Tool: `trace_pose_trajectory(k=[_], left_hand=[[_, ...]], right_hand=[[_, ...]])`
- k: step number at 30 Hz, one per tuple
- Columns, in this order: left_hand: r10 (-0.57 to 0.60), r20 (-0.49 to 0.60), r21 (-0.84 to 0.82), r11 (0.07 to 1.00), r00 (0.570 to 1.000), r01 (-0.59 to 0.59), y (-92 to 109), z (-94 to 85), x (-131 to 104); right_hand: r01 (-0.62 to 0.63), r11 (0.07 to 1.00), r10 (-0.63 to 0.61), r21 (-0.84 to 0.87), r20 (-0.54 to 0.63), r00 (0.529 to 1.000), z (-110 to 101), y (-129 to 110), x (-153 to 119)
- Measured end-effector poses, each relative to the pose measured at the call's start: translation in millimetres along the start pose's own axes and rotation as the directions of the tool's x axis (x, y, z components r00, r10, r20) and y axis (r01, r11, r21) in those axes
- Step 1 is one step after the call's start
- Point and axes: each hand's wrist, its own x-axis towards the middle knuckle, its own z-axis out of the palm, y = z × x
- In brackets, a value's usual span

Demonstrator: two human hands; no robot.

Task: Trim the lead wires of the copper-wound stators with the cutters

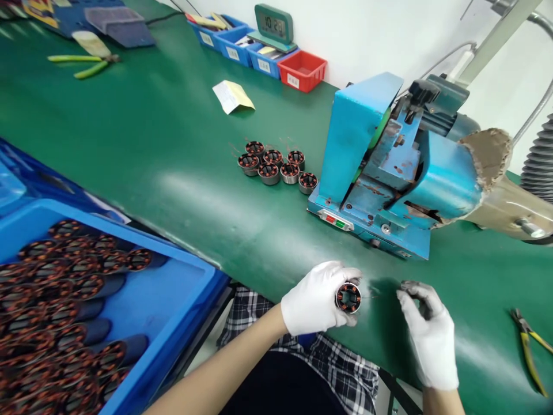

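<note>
Wound ring (341, 300), at half past four in view, grasped by the rim in the left hand (317, 298), leads (368, 297) toward three o'clock. Right hand (432, 335) curled; whether a lead is pinched cannot be told. The rim is best held firmly, the windings (355, 300) left unpressed.

The view's edge crops the near-left blue tray (166, 274) and near-right pliers (525, 333); the left hand (317, 297) partly hides its wound ring (340, 300).
</note>
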Motion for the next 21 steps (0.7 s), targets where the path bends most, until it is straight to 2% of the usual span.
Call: trace_pose_trajectory(k=[1,3,4,6,8,13,17,21], left_hand=[[0.004,0.0,0.009,1.0,1.0,-0.004,0,0.4,1],[0.013,-0.003,0.027,1.0,1.0,-0.013,1,1.0,2],[0.015,-0.006,0.035,0.999,1.0,-0.015,1,1.3,2],[0.012,-0.004,0.056,0.998,1.0,-0.011,1,2.0,3],[0.014,-0.006,0.077,0.997,1.0,-0.013,1,3.1,3],[0.025,-0.077,0.069,0.997,0.997,-0.02,1,6.5,2],[0.004,-0.061,0.046,0.999,0.998,-0.001,5,5.8,3],[0.034,0.013,-0.047,0.998,0.999,-0.034,1,-2.1,-2]], right_hand=[[0.099,0.995,-0.099,0.005,0.034,0.995,-1,-6,-4],[0.306,0.951,-0.3,-0.038,0.109,0.948,2,-19,-12],[0.372,0.926,-0.362,-0.066,0.13,0.923,6,-25,-17],[0.424,0.9,-0.414,-0.097,0.108,0.904,16,-33,-24],[0.415,0.903,-0.411,-0.11,0.057,0.91,23,-35,-30],[0.297,0.947,-0.3,-0.126,-0.009,0.954,26,-22,-37],[0.198,0.967,-0.188,-0.158,0.078,0.979,27,-17,-35],[0.157,0.965,-0.119,-0.208,0.184,0.976,28,-19,-32]])
